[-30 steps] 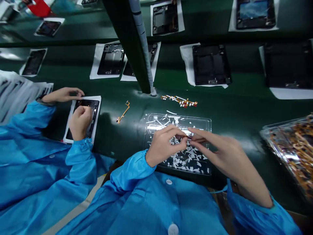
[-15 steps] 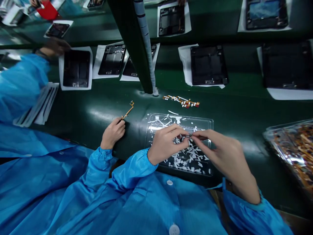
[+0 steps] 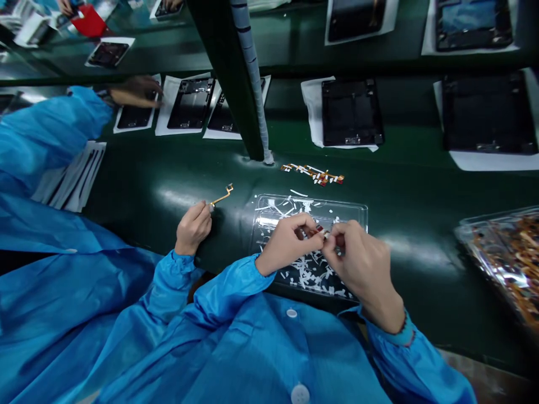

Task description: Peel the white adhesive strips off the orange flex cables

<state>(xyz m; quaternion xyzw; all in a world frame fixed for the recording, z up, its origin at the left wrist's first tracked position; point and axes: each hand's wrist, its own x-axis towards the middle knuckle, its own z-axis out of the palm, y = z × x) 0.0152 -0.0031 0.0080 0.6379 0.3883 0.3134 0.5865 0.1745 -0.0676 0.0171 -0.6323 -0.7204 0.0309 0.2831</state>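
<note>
My left hand (image 3: 288, 242) and my right hand (image 3: 362, 264) meet fingertip to fingertip over a clear plastic tray (image 3: 357, 209) holding several white paper scraps. Both hands pinch one small flex part (image 3: 322, 231) with a reddish tip; most of it is hidden by my fingers. Both sleeves are blue.
A co-worker's hand (image 3: 192, 227) at my left grips a gold flex cable (image 3: 223, 195); their other hand (image 3: 137, 91) rests on a dark frame at the back. Loose flex parts (image 3: 314, 173) lie beyond the tray. Dark tablet frames (image 3: 351, 111) on white sheets line the belt. A tray of parts (image 3: 505, 252) sits right.
My right hand has curled in closer to my left, fingers now bunched at the part. The co-worker's far hand has shifted right along the back row of frames.
</note>
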